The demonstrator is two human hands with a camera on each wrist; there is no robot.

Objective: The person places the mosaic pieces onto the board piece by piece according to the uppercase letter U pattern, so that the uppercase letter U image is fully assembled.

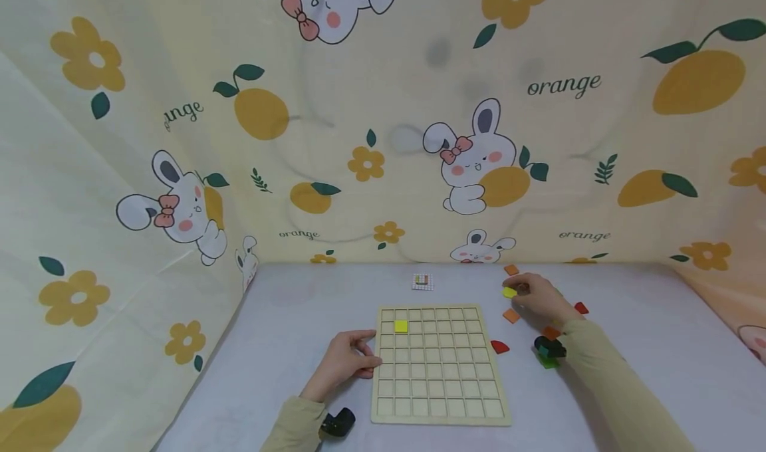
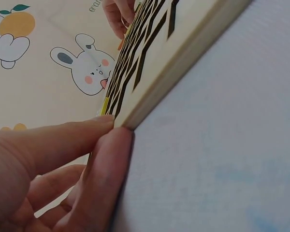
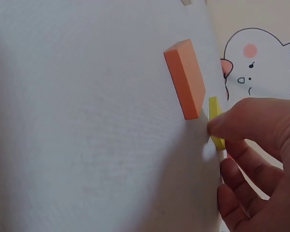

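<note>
A pale wooden grid board (image 1: 439,365) lies on the table with one yellow square tile (image 1: 401,326) in a cell near its upper left. My left hand (image 1: 350,359) holds the board's left edge. In the left wrist view, thumb and forefinger of the left hand (image 2: 82,169) meet at the board's rim (image 2: 183,63). Beyond the board's upper right, my right hand (image 1: 541,299) reaches to a second yellow tile (image 1: 509,292). The right wrist view shows that yellow tile (image 3: 216,123) pinched between thumb and fingers of the right hand (image 3: 256,159), close over the table.
Orange tiles (image 1: 511,316) and red pieces (image 1: 499,347) lie scattered right of the board. A green piece (image 1: 548,361) sits under the right wrist's black camera (image 1: 549,347). Behind the board is a small patterned card (image 1: 422,281). A printed cloth (image 1: 383,119) hangs along the table's back.
</note>
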